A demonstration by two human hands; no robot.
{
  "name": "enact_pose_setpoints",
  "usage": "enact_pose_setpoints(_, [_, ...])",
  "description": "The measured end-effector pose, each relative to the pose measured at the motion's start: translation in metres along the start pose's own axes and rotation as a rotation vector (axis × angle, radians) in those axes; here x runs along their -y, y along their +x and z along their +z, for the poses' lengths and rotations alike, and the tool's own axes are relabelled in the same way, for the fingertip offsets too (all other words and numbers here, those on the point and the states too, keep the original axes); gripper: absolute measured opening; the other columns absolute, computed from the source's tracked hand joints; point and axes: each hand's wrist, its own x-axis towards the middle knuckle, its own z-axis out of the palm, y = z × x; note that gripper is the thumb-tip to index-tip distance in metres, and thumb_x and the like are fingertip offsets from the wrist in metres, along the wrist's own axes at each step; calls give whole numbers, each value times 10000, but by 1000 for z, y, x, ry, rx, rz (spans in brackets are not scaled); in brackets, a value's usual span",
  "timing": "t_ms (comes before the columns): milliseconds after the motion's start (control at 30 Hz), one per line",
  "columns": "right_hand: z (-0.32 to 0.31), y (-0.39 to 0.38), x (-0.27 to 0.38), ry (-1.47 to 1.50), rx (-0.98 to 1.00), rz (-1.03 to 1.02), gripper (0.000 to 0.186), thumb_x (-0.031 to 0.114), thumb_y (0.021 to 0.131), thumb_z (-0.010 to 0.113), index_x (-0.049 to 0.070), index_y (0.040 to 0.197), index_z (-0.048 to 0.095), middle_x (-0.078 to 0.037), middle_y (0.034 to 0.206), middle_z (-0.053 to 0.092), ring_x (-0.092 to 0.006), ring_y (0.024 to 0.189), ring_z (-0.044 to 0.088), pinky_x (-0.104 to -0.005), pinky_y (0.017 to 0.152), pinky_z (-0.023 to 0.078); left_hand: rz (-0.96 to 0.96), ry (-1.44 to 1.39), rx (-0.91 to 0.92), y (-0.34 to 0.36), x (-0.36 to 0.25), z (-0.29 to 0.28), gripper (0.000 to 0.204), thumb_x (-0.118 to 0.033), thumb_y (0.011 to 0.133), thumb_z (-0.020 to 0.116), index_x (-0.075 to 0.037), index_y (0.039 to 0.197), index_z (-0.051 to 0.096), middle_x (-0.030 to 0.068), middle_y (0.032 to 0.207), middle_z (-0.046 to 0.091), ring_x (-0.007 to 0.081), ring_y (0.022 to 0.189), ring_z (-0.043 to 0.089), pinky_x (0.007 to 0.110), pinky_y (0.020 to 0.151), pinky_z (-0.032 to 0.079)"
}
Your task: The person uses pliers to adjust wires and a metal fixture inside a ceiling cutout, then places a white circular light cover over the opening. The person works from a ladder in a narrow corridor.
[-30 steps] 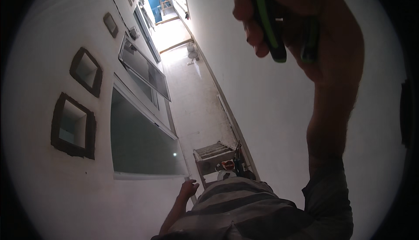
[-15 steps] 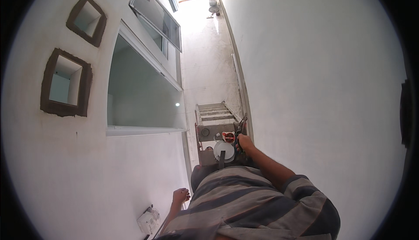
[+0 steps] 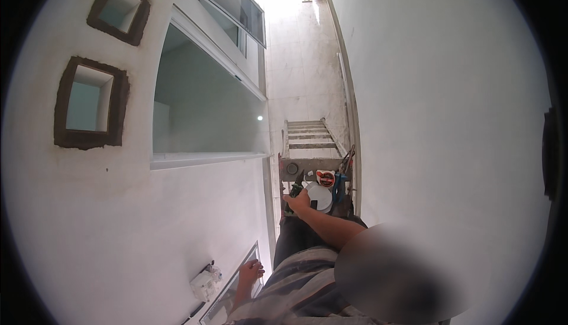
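Reaching across my body, my right hand [image 3: 300,201] is closed round a dark hand tool [image 3: 297,184] with green on its grip and a pointed end; its exact kind is too small to tell. Below it is the top of a ladder [image 3: 305,165]. A round white disc [image 3: 319,197] lies beside my right hand, and a white-and-orange round item [image 3: 325,178] sits just beyond. Blue-handled tools [image 3: 338,188] are at the right side of the ladder top. Lower left, my left hand [image 3: 251,270] hangs with loosely bent fingers, nothing seen in it, over a framed pane.
A long white wall [image 3: 444,118] runs close on my right. On the left are a large window opening [image 3: 204,106], an open glass sash [image 3: 231,2] and two square wall holes with rough brown rims [image 3: 63,103]. An electrical box [image 3: 206,283] is low on the left wall.
My right hand has moved left from the tools at the right of the ladder top, with the dark-and-green tool in it. The view has shifted, and more of the framed pane by my left hand shows.
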Motion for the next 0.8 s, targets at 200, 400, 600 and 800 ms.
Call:
enact_pose_setpoints(200, [-6, -1, 6, -50, -36, -24, 795, 336, 737, 856, -62, 1316, 485, -264, 1253, 630, -406, 1180, 625, -447, 1018, 499, -23, 117, 13, 14, 13, -19, 384, -160, 959, 644, 62, 1271, 620, 167, 955, 733, 235, 786, 747, 330, 661, 629])
enact_pose_setpoints(400, [-12, 2, -11, -190, 117, -104, 825, 223, 800, 776, 14, 1491, 378, -235, 1337, 595, -404, 1211, 605, -488, 1009, 508, 49, 104, 26, 38, -23, -16, 393, -155, 957, 644, 65, 1281, 612, 175, 953, 731, 233, 777, 746, 328, 655, 622])
enact_pose_setpoints(600, [-90, -16, -13, -322, 60, -364, 509, 224, 854, 728, 101, 1322, 570, -246, 1189, 663, -424, 1097, 645, -514, 938, 509, 191, 104, 68, 49, -51, -1, 412, -169, 963, 629, 80, 1290, 601, 188, 975, 728, 232, 776, 743, 320, 670, 618])
enact_pose_setpoints(800, [-98, 10, 0, -411, 50, -386, 441, 278, 903, 692, 87, 1287, 591, -251, 1027, 708, -448, 993, 674, -529, 866, 537, 158, 120, 88, 55, -48, 5, 418, -169, 957, 645, 81, 1289, 601, 191, 980, 730, 229, 770, 739, 325, 674, 618])
